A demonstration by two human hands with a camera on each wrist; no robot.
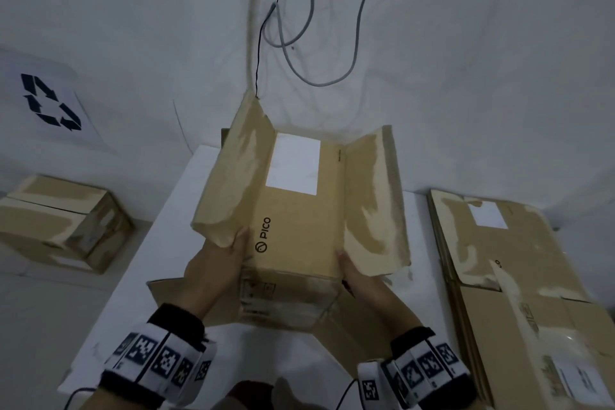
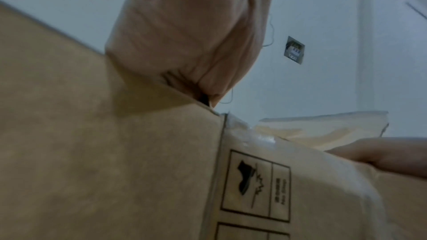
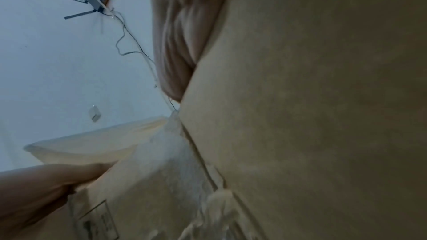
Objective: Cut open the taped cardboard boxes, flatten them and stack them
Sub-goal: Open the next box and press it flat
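A brown cardboard box (image 1: 299, 223) printed "PICO", with a white label, stands on the white table (image 1: 133, 276). Its two long side flaps stand open and raised left and right, and torn tape clings to them. My left hand (image 1: 229, 260) grips the near left corner, thumb on the top panel and fingers behind the left flap. My right hand (image 1: 356, 276) grips the near right corner the same way. In the left wrist view my fingers (image 2: 184, 34) curl over the flap edge of the box (image 2: 115, 152). The right wrist view shows my fingers (image 3: 177, 43) tucked behind the box (image 3: 300, 98).
A still-taped box (image 1: 60, 220) sits at the left beside the table. A stack of flattened boxes (image 1: 515, 276) lies at the right. A recycling sign (image 1: 50, 100) and loose cables (image 1: 299, 43) are on the white wall behind.
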